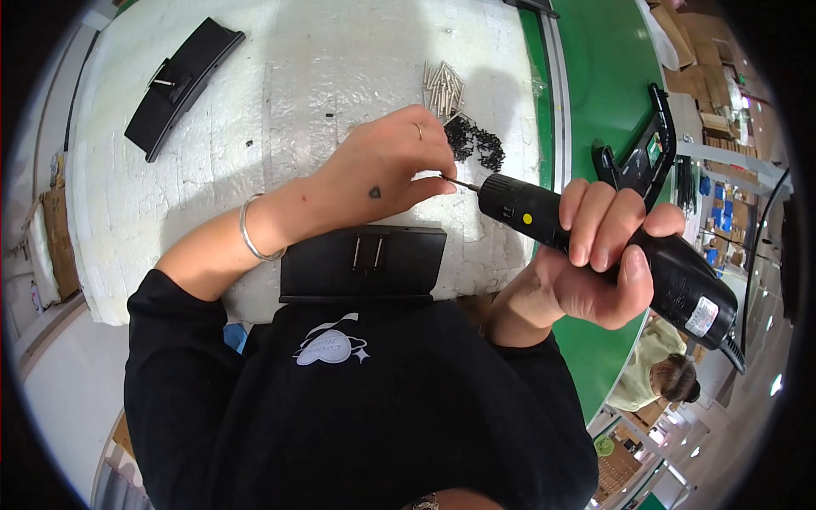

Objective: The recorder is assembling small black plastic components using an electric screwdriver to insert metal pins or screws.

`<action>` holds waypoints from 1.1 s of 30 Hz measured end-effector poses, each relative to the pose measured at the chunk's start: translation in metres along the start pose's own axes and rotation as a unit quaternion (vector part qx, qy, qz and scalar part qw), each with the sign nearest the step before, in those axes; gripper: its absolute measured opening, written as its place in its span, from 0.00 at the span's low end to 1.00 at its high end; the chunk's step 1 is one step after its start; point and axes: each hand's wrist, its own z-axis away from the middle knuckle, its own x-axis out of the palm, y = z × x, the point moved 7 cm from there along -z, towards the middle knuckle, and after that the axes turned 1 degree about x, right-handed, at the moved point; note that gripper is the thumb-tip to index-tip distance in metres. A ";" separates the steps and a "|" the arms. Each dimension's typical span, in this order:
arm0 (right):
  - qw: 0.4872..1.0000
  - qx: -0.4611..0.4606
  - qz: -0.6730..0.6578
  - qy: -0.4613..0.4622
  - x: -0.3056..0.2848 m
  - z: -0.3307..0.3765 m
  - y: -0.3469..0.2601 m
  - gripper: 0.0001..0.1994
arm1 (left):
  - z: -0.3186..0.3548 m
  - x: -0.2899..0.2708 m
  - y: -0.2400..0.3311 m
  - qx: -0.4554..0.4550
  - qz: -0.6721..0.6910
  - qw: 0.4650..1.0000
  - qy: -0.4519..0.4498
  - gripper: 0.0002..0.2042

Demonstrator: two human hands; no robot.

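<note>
My right hand [608,246] is wrapped around a black electric screwdriver [527,208], which is tilted with its thin bit pointing left. At the bit's tip, the thumb and forefinger of my left hand [395,153] are pinched together. Whatever small piece lies between them is too small to make out, though it may be only the bit tip. Below my left hand, close to my body, rests a black panel [323,265] with two metal pins standing on it. Beyond my fingers lie a heap of small black screws [488,150] and a pile of silver pins [442,87].
A second curved black panel [183,85] lies at the far left of the white padded table top [297,51]. To the right is a green surface [599,64] carrying a black frame-like part [661,144]. A person [659,374] is at the lower right.
</note>
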 end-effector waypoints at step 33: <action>0.999 0.008 0.002 -0.051 0.008 0.002 -0.013 0.14 | 0.005 -0.005 0.014 0.049 -0.041 0.995 0.074 0.07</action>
